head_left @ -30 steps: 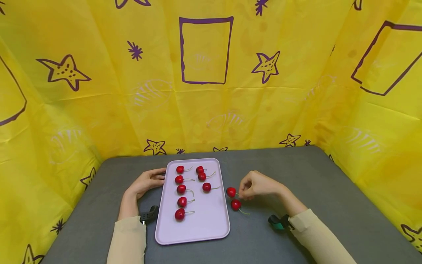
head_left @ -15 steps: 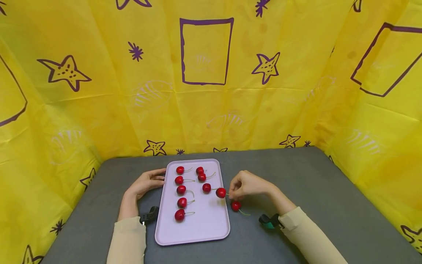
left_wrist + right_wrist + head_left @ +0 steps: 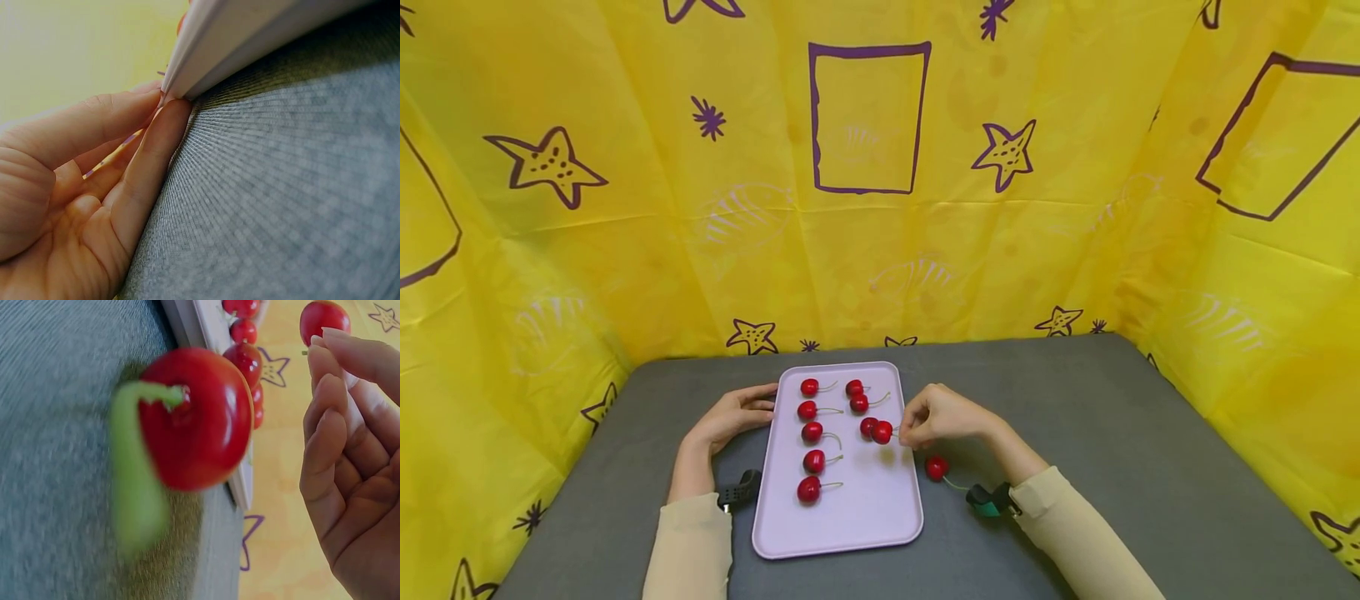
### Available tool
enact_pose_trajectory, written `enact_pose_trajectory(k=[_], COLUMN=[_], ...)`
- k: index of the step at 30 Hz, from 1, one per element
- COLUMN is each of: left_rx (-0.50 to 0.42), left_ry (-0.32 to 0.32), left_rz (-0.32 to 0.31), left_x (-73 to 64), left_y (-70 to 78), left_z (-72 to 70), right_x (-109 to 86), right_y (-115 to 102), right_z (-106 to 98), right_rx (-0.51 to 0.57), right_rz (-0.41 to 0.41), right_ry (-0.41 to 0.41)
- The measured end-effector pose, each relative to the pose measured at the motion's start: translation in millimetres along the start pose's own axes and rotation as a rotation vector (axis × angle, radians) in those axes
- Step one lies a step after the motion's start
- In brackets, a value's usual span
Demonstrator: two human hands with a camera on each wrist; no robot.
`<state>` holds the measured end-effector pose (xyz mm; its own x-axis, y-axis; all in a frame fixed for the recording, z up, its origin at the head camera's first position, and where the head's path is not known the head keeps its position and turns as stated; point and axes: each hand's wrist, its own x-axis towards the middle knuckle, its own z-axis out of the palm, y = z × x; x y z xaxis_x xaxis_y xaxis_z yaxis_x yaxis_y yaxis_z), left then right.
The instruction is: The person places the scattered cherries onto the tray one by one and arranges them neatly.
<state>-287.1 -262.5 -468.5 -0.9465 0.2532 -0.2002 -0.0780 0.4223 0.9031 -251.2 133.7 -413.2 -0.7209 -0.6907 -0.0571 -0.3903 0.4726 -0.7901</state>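
Observation:
Several red cherries with green stems lie on the pale lilac tray point(image 3: 857, 525). My right hand point(image 3: 943, 414) pinches one cherry point(image 3: 882, 432) by its stem above the tray's right side. In the head view that fruit partly covers another cherry point(image 3: 868, 427) behind it. Its fruit also shows beyond the fingertips in the right wrist view. Another cherry point(image 3: 936, 467) lies on the grey cloth just right of the tray, large and close in the right wrist view. My left hand point(image 3: 730, 421) touches the tray's left edge with fairly straight fingers and thumb.
The table point(image 3: 1045, 392) has a dark grey cloth. A yellow curtain point(image 3: 880, 275) with purple drawings hangs behind and along both sides. Five-fruit-like rows aside, several cherries point(image 3: 812, 432) line the tray's left half and others point(image 3: 859, 403) its upper right.
My right hand has moved left, carrying the pinched cherry from the cloth beside the tray to over the tray. My left hand and the tray have stayed in place.

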Motion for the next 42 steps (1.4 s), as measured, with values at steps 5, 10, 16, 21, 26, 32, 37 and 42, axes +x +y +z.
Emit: enact_pose_trajectory(k=[5, 10, 16, 21, 26, 32, 37, 42], left_rx=[0.004, 0.006, 0.005, 0.000, 0.001, 0.004, 0.007, 0.010], left_ry=[-0.002, 0.000, -0.003, -0.006, -0.003, 0.001, -0.001, -0.001], left_rz=[-0.002, 0.001, 0.000, 0.001, -0.003, -0.004, -0.003, 0.003], left_x=[-0.8, -1.1, -0.9, -0.8, -0.7, -0.7, -0.8, -1.4], left_y=[1.2, 2.1, 2.6, 2.6, 2.4, 2.4, 1.1, 1.2], left_z=[-0.7, -1.4, -1.9, -1.8, -1.4, -0.8, 0.0, 0.2], right_x=[7.0, 14.5, 20.4, 22.8, 25.2, 26.2, 25.8, 25.3], right_y=[1, 2, 4, 4, 8, 10, 10, 9], right_z=[4, 9, 18, 24, 28, 31, 32, 32], right_rx=[0.004, 0.018, 0.008, -0.033, -0.041, -0.050, -0.072, -0.092], right_rz=[-0.009, -0.020, -0.014, -0.018, -0.016, -0.007, 0.004, 0.011], right_ry=[0.023, 0.041, 0.039, 0.047, 0.050, 0.053, 0.045, 0.048])
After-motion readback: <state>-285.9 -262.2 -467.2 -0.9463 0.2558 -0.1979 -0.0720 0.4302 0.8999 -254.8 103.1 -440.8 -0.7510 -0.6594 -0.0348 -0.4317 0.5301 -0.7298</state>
